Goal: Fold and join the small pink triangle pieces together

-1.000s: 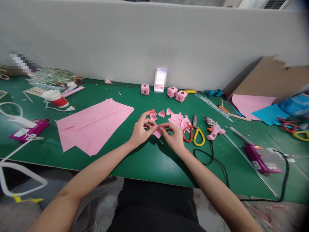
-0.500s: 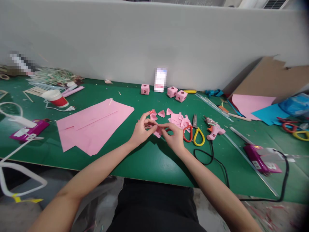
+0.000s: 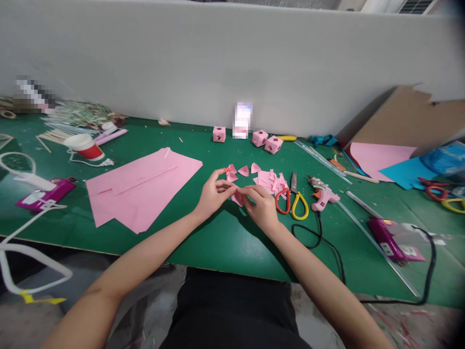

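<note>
A small piece of pink paper [image 3: 238, 198] is pinched between both hands above the green table. My left hand [image 3: 214, 194] grips its left side with thumb and fingers closed. On the other side, my right hand [image 3: 262, 203] holds it, and the fingers cover part of it. Just beyond the hands lie small folded pink paper pieces [image 3: 243, 170]. A pile of pink paper scraps [image 3: 269, 180] is right of them, beside scissors [image 3: 294, 194] with one red and one yellow handle.
Three pink paper cubes [image 3: 219, 134] stand at the back around a propped phone [image 3: 242, 121]. Large pink sheets [image 3: 145, 189] lie left, near a paper cup [image 3: 83, 147]. To the right are a pink glue gun [image 3: 322, 191] with its black cord and a purple power strip [image 3: 390, 237].
The fingers have shifted slightly on the pink paper, which now looks more folded and shows less of its flat face. Everything else stays in place.
</note>
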The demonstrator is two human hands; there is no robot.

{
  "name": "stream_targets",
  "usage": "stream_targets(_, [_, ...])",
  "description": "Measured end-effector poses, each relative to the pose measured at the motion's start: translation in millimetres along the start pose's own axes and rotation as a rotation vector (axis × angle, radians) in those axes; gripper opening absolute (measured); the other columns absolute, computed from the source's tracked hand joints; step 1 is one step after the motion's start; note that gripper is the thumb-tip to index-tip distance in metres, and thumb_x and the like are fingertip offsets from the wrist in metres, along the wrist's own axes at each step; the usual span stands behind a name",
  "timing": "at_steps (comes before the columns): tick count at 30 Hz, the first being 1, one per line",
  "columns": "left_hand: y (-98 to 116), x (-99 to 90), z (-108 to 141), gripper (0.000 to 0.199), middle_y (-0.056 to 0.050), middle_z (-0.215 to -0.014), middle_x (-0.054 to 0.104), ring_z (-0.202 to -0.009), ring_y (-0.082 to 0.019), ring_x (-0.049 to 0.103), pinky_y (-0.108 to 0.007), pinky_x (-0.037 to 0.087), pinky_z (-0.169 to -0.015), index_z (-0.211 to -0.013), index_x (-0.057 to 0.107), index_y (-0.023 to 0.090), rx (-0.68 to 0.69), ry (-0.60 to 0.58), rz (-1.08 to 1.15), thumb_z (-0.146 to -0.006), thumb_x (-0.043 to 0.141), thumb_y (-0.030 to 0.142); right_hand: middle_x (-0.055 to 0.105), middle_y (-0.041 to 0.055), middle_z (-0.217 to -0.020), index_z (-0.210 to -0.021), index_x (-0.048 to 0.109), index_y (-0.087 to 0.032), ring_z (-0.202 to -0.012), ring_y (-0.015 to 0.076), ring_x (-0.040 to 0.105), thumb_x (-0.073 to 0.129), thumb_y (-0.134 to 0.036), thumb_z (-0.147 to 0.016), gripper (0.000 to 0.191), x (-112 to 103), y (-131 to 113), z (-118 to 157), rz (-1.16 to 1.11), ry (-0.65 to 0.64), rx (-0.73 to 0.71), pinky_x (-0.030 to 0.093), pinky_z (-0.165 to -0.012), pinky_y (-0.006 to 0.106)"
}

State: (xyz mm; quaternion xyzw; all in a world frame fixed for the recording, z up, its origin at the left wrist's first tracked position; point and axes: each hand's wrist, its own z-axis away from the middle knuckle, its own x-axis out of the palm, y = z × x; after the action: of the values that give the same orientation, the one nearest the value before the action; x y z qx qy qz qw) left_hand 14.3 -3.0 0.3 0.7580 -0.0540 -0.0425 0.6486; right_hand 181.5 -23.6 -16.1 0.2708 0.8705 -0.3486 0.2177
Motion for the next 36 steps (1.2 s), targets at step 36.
stream_targets(36, [3, 1.7, 5, 0.040, -0.001, -0.080, 0.071, -0.073, -0.015, 0.069, -0.024, 0.052, -0.066, -0.113, 0.052, 0.020, 0.155, -0.022, -0.350, -0.076, 0.066, 0.017, 0.074, 0.0037, -0.081, -0.090, 0.073, -0.019, -0.068, 0.0179, 0.069, 0.056, -0.020, -0.079, 0.021, -2, 3, -6, -0.317, -0.110, 0.446, 0.055, -0.063, 0.029])
